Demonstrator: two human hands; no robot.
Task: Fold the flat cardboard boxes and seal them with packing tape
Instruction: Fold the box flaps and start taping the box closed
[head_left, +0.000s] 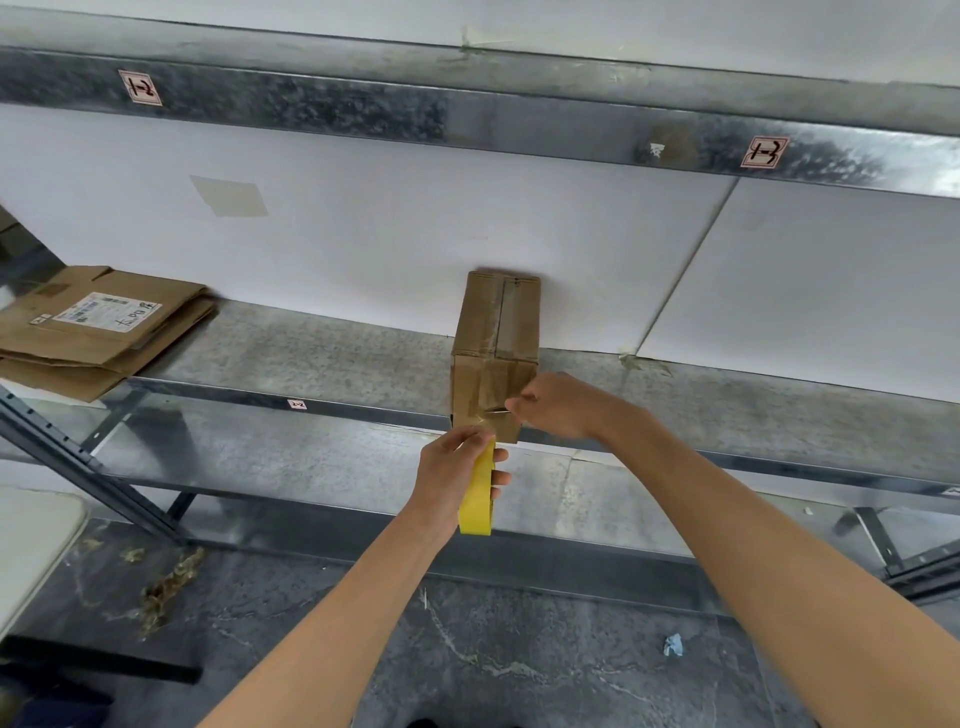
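A small folded cardboard box (496, 332) stands on the metal shelf (311, 358), its near end at the shelf's front edge. Clear tape runs along its top seam and down its front face. My left hand (452, 480) grips a roll of packing tape with a yellow core (477, 499) just below the box's front. My right hand (563, 405) pinches a thin metal blade (497, 411) against the taped front face, fingers curled round it.
A stack of flat cardboard boxes (98, 327) with a white label lies at the shelf's left end. A second metal shelf (467, 109) runs overhead. Below is a lower shelf level (322, 467), then a dark marble floor with scraps. A white surface edge (36, 545) is at the left.
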